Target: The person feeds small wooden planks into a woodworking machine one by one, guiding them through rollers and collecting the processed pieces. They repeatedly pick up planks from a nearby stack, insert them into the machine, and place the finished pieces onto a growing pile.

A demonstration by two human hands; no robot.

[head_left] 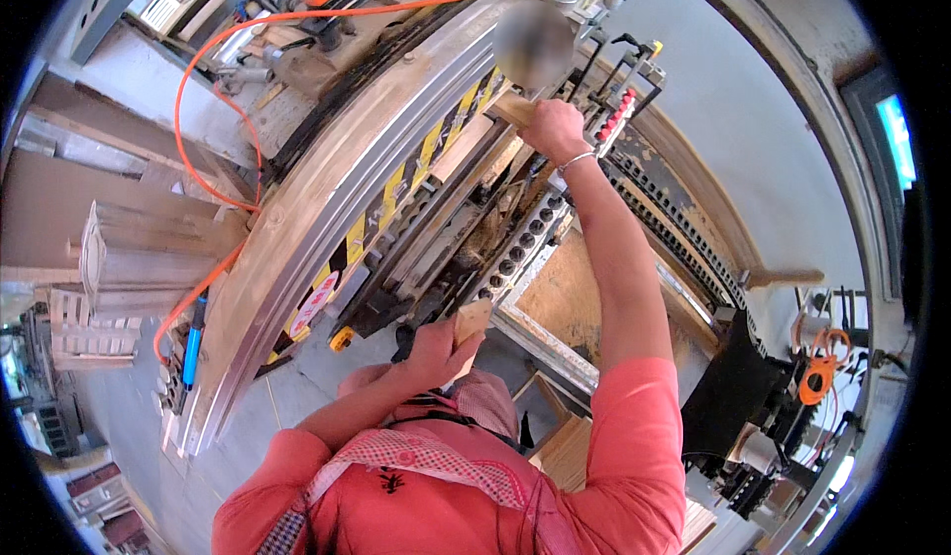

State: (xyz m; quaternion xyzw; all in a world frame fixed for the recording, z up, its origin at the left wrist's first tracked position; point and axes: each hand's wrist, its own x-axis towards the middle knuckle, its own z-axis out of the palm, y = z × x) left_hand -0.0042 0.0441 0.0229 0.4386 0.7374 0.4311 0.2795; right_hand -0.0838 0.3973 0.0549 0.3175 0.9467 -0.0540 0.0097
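Note:
My left hand [434, 354] is closed around a light wooden block [473, 320] in front of my waist, its flat end sticking up past the fingers. Stretched far forward over a machine, my right hand [556, 129] is closed on a pale wooden piece [513, 110]. That piece meets the end of a long wooden strip [464, 151] beside the striped yellow-and-black edge; I cannot tell whether they are joined. Below the right forearm runs a row of dark round fittings [517, 254] on a light rail.
A curved wooden beam with metal rails [297, 198] spans the left side. An orange air hose [297, 14] loops over it to a blue air gun [192, 347]. A brown board [563, 292] lies in a frame at right. Orange coiled tubing [818, 381] hangs far right.

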